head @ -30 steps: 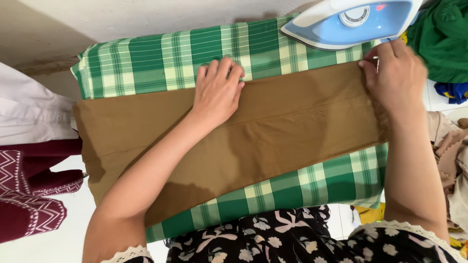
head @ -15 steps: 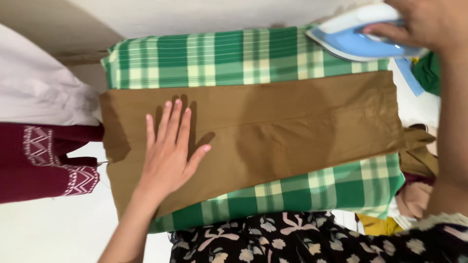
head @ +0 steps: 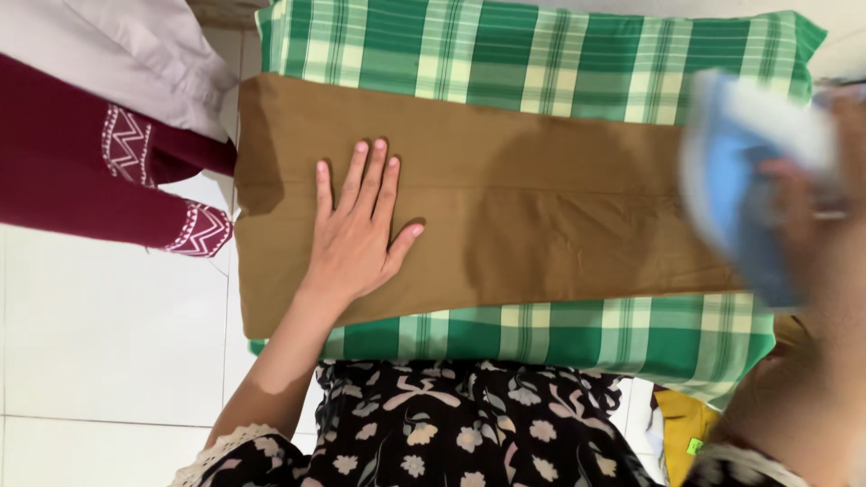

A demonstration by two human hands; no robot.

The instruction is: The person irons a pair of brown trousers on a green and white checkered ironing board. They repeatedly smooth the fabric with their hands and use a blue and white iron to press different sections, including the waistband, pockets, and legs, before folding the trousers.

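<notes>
Now iron over brown cloth

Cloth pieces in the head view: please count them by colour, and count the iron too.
Brown cloth, under the flat left hand: 1
Green checked cloth: 1
Maroon patterned cloth: 1
White cloth: 1
Yellow cloth: 1
Blue iron, blurred, in the right hand: 1
Total: 6
</notes>
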